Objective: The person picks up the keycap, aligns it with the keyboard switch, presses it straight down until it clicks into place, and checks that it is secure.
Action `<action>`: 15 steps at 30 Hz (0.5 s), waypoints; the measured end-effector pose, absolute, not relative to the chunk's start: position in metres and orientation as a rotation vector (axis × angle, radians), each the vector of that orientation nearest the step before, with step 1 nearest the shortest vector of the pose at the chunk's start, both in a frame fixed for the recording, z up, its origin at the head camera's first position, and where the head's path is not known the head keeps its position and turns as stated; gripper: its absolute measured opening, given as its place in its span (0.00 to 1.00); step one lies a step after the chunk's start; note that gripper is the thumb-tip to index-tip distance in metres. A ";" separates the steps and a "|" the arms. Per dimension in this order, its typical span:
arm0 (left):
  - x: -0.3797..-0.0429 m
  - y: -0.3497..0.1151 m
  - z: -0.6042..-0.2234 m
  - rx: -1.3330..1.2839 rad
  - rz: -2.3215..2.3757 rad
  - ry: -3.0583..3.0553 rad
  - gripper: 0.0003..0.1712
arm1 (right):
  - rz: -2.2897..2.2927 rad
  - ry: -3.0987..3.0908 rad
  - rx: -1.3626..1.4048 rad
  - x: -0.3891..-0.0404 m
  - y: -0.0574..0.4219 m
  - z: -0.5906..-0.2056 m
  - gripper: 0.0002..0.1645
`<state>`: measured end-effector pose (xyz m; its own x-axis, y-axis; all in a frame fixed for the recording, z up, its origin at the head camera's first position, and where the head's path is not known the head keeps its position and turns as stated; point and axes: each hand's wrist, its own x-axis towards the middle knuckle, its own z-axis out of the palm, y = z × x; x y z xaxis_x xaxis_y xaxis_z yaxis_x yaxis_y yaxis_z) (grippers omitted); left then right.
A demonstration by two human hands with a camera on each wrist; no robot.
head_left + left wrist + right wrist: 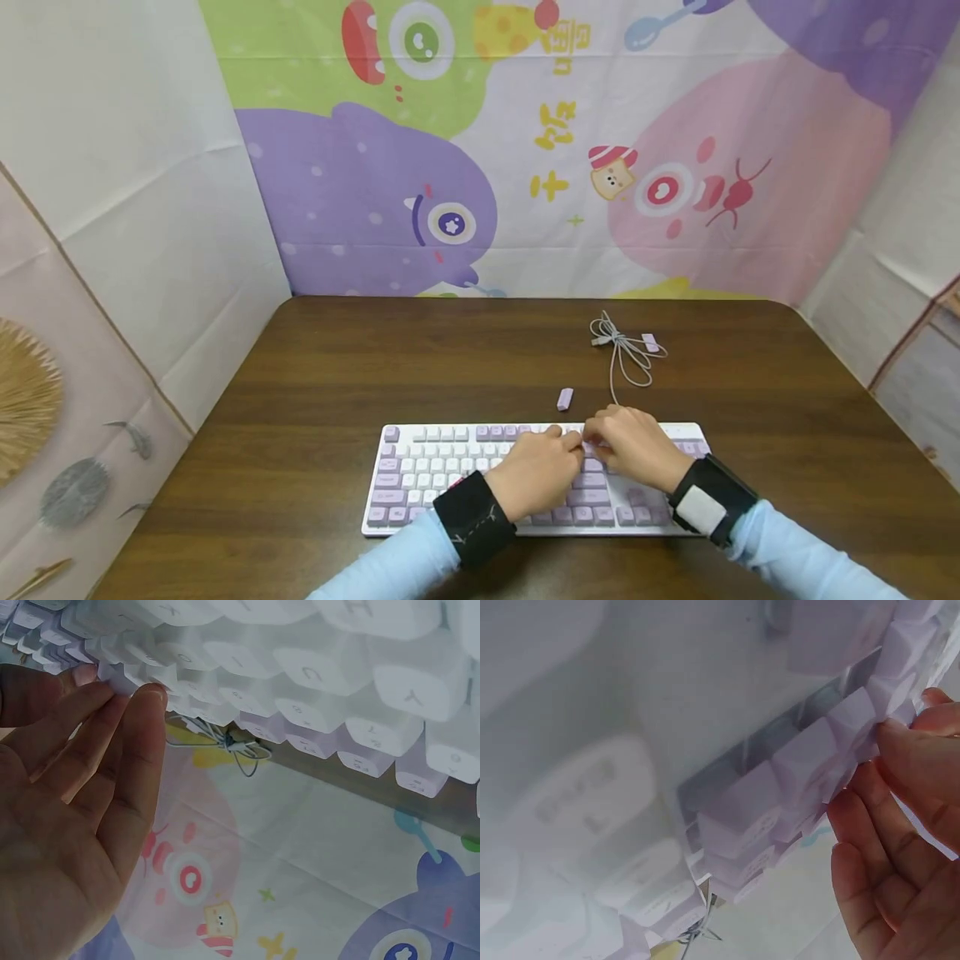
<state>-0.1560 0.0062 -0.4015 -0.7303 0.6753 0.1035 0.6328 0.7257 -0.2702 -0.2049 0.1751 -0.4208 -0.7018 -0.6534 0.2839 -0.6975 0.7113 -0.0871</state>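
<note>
A white keyboard [420, 437] with white and lilac keys lies on the wooden table. Both hands work close together at its top row, right of the middle. My left hand [536, 473] reaches over the letter keys, and in the left wrist view its fingertips meet round a lilac keycap [115, 678]. From the other side, my right hand [637, 446] pinches a lilac keycap [904, 712] between thumb and finger, beside the top-row keys. Whether both hands hold the same keycap, I cannot tell. Behind the keyboard lies a loose lilac keycap [565, 399].
A thin grey cable [630, 354], bundled in loops, runs from the keyboard's back edge. Another small lilac piece [650, 342] lies among its loops. A printed cartoon cloth [525, 167] hangs behind the wooden table [315, 400], with pale cloths on both sides.
</note>
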 end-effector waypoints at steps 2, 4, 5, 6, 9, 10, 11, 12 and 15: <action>-0.156 0.006 -0.402 -1.049 0.322 -2.736 0.14 | 0.254 -2.680 1.099 -0.205 0.175 -0.421 0.10; -0.157 0.005 -0.403 -1.046 0.315 -2.748 0.15 | 0.240 -2.658 1.124 -0.205 0.175 -0.421 0.10; -0.157 0.005 -0.403 -1.044 0.312 -2.755 0.15 | 0.233 -2.645 1.135 -0.206 0.175 -0.422 0.10; -0.157 0.005 -0.404 -1.042 0.307 -2.758 0.15 | 0.225 -2.634 1.145 -0.206 0.175 -0.422 0.10; -0.158 0.004 -0.406 -1.031 0.285 -2.761 0.14 | 0.213 -2.602 1.164 -0.205 0.175 -0.422 0.09; -0.158 0.004 -0.407 -1.027 0.282 -2.758 0.14 | 0.207 -2.593 1.169 -0.205 0.175 -0.422 0.09; -0.158 0.003 -0.407 -1.025 0.281 -2.752 0.14 | 0.202 -2.587 1.174 -0.204 0.174 -0.421 0.09; -0.158 0.003 -0.408 -1.023 0.281 -2.745 0.14 | 0.200 -2.584 1.180 -0.204 0.174 -0.420 0.08; -0.157 0.003 -0.409 -1.019 0.295 -2.728 0.14 | 0.204 -2.588 1.189 -0.203 0.174 -0.419 0.08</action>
<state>-0.1568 0.0035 -0.4095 -0.7371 0.6633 0.1292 0.6203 0.7400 -0.2601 -0.2028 0.1740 -0.4192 -0.6193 -0.7194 0.3146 -0.7597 0.6502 -0.0091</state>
